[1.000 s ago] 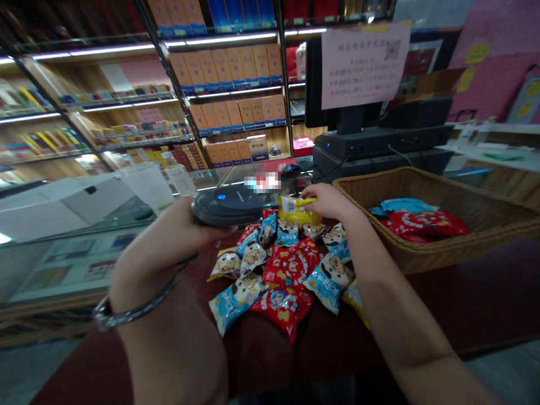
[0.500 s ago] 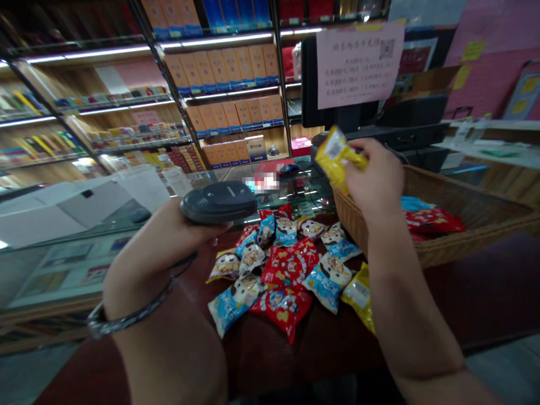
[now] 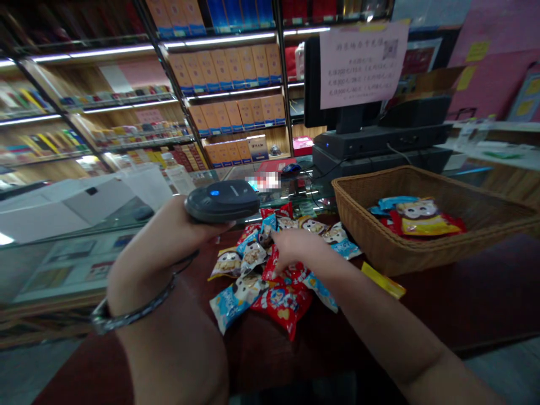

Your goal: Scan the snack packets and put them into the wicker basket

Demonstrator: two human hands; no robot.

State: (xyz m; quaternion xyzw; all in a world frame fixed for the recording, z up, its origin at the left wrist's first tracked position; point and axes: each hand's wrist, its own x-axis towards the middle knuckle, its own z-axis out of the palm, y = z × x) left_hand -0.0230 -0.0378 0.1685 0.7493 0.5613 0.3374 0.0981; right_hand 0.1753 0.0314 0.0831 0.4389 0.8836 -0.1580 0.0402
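Observation:
My left hand (image 3: 181, 225) is closed around a dark handheld barcode scanner (image 3: 223, 201), held level beside the pile; a blue light glows on its top. My right hand (image 3: 297, 247) is over the snack packets, its visible fingers apart and touching or just above a red packet (image 3: 291, 273); the fingertips are partly hidden. Around it lie a blue packet (image 3: 236, 295), another red packet (image 3: 284, 306) and a brown-and-yellow packet (image 3: 226, 263). A yellow packet (image 3: 383, 281) lies partly behind my right forearm.
A wicker basket (image 3: 367, 247) on the right holds several packets, with a yellow-edged one (image 3: 426, 216) on top. Behind stands a monitor with a paper sign (image 3: 363, 67). A white box (image 3: 84, 202) sits on the glass counter at left; boxed goods fill the shelves (image 3: 236, 70).
My right hand has let go of the yellow packet, which now lies in the basket, and has moved left and down to the pile. The scanner's blue light has come on.

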